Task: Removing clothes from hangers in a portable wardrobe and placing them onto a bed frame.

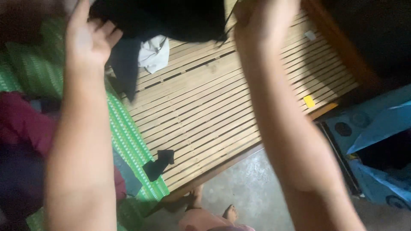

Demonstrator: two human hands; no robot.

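Both my arms are raised over a slatted bamboo bed. My left hand grips the left edge of a black garment held up at the top of the view. My right hand holds the garment's right edge, fingers curled. A white pocket lining or tag hangs from the garment's underside. The rest of the garment runs out of the top of the frame.
A green woven mat lies on the bed's left side with dark red cloth on it. A small black cloth scrap and a yellow tag lie on the slats. Blue patterned plastic sits at right. My feet stand on concrete floor.
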